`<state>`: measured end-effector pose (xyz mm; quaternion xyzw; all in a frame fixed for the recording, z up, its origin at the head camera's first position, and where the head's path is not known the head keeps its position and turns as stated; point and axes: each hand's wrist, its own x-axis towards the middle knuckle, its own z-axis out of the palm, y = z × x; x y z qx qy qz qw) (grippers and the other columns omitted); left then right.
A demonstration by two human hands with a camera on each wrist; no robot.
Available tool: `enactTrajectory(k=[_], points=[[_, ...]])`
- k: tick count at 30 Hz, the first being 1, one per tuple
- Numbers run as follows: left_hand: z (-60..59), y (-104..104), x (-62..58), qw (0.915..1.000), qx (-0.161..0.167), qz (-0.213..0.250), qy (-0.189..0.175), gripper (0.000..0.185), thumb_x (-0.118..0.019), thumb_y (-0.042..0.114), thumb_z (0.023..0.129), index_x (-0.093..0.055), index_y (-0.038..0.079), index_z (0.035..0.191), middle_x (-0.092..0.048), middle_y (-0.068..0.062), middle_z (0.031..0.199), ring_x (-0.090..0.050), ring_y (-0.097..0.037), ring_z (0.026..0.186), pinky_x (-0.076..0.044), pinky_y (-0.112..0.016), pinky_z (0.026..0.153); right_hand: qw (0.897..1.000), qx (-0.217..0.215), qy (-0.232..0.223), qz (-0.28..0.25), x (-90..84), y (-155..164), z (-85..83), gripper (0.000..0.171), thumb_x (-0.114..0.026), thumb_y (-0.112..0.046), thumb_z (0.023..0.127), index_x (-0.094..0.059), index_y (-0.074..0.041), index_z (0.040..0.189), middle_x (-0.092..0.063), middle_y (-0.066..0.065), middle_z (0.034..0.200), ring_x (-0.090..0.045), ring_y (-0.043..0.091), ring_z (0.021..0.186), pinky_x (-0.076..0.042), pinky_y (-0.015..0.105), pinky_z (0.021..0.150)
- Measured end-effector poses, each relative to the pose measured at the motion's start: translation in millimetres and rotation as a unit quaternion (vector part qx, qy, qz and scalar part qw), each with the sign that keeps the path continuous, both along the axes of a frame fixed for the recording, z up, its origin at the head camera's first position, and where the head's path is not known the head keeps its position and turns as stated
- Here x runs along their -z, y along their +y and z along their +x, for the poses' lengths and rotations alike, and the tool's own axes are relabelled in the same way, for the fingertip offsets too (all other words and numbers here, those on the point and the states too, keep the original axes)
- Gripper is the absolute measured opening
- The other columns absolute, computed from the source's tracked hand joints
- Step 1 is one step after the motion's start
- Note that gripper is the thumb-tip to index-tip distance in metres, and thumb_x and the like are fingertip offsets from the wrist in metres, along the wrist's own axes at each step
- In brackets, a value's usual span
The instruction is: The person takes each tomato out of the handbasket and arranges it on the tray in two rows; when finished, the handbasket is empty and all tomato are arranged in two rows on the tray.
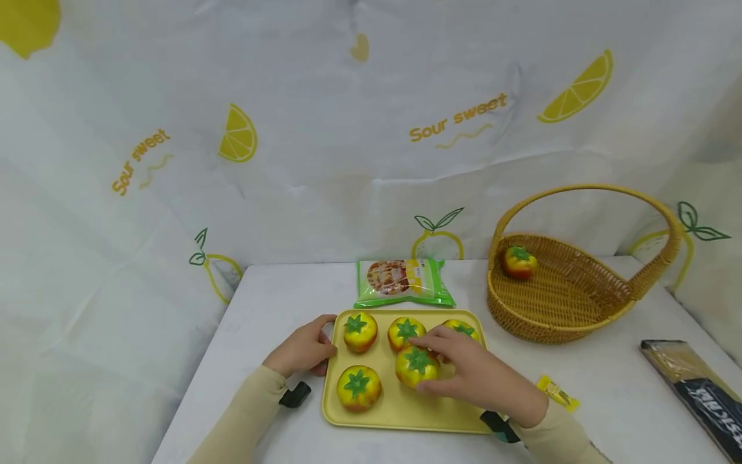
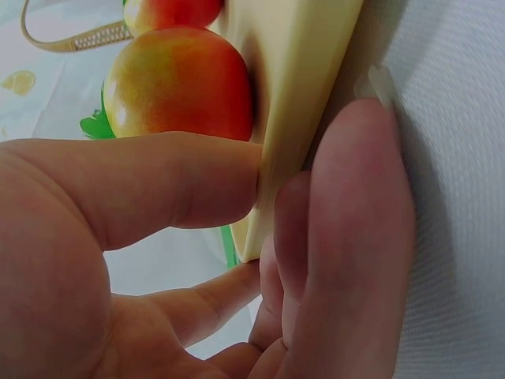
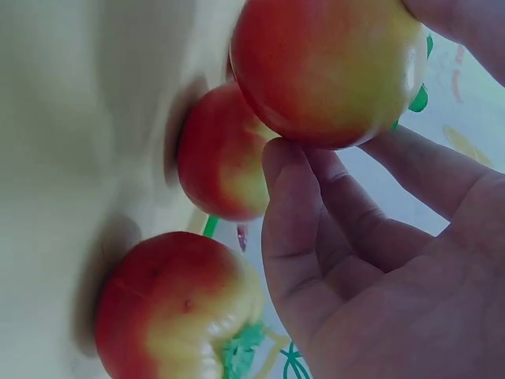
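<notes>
My left hand [image 1: 301,348] grips the left edge of a pale yellow tray [image 1: 400,410]. In the left wrist view, the thumb presses the tray's rim [image 2: 309,67] and other fingers reach under it. A red-yellow tomato [image 1: 415,367] with a green star-shaped top is held in the fingertips of my right hand [image 1: 478,370]. The right wrist view shows this tomato [image 3: 331,71] lifted off the tray between thumb and fingers. Around it on the tray sit several similar tomatoes, at back left [image 1: 360,331], front left, back middle and back right, the last partly hidden by the right hand.
A wicker basket [image 1: 551,330] with a tall handle stands at the right, one tomato [image 1: 519,263] inside. Behind the tray lies a green food packet [image 1: 402,282]. A small yellow wrapper [image 1: 558,393] and a dark flat package [image 1: 698,393] lie to the right.
</notes>
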<state>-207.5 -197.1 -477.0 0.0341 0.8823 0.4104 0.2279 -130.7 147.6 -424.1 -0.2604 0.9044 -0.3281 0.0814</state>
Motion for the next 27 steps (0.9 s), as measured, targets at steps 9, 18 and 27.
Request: enactTrajectory(k=[9,18,27], points=[[2.8,3.7,-5.0,1.0000,0.003,-0.005,0.004,0.071,-0.073,0.011,0.094,-0.048,0.017,0.161,-0.063,-0.011,0.104,-0.067,-0.021,0.071,-0.064,-0.031,0.062,1.000,-0.003,-0.005,0.022,11.5,-7.6,2.3,0.069,-0.084,-0.056,0.089,-0.065,-0.026,0.149,-0.063,-0.011,0.129,-0.060,0.010,0.115,-0.058,0.040,0.100],[1.1,2.1,-4.4,1.0000,0.001,-0.008,0.005,0.072,-0.073,0.011,0.094,-0.047,0.017,0.161,-0.063,-0.010,0.103,-0.067,-0.021,0.070,-0.064,-0.031,0.061,0.999,-0.014,-0.031,0.025,14.8,-11.8,0.8,0.071,-0.085,-0.057,0.088,-0.067,-0.022,0.147,-0.065,-0.006,0.138,-0.063,0.017,0.123,-0.058,0.050,0.106],[0.7,1.0,-2.3,1.0000,0.001,-0.007,0.003,0.072,-0.073,0.011,0.094,-0.047,0.017,0.161,-0.063,-0.011,0.104,-0.067,-0.021,0.070,-0.064,-0.031,0.061,0.998,-0.019,-0.042,0.032,16.4,-14.3,0.3,0.069,-0.085,-0.055,0.088,-0.067,-0.021,0.146,-0.066,-0.008,0.136,-0.063,0.014,0.120,-0.057,0.047,0.106]])
